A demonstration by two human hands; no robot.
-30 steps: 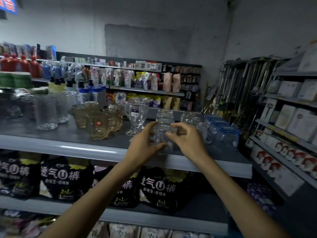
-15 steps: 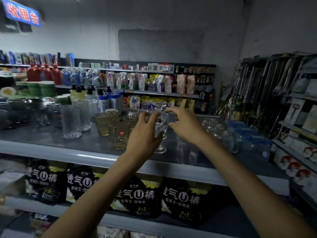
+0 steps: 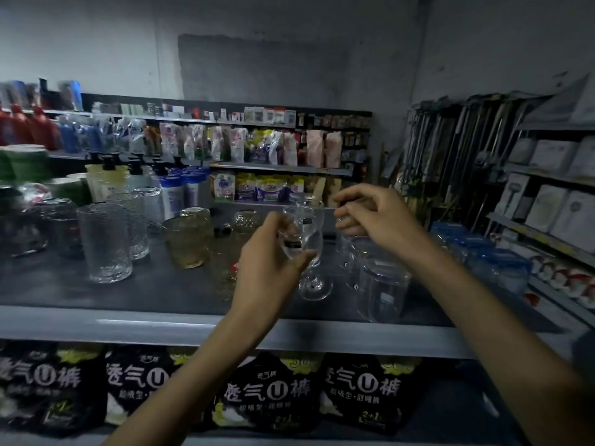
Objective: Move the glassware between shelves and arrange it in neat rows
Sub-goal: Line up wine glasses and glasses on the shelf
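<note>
Gripping stemmed glass (image 3: 306, 235) by its bowl with left hand (image 3: 267, 263) over grey shelf (image 3: 128, 326); hovering right hand (image 3: 376, 217) above clear jars (image 3: 383, 288), fingers loosely curled, grasp unclear.

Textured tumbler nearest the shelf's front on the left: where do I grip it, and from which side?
I'd grip the textured tumbler round its straight mid-wall, coming from the front over the shelf edge: nothing stands before it, while another tumbler crowds it behind-right.

The grey shelf (image 3: 161, 294) holds textured tumblers (image 3: 104, 243) toward its left end. Mid-shelf stand amber glasses (image 3: 188, 238), with clear jars (image 3: 381, 284) front right.
</note>
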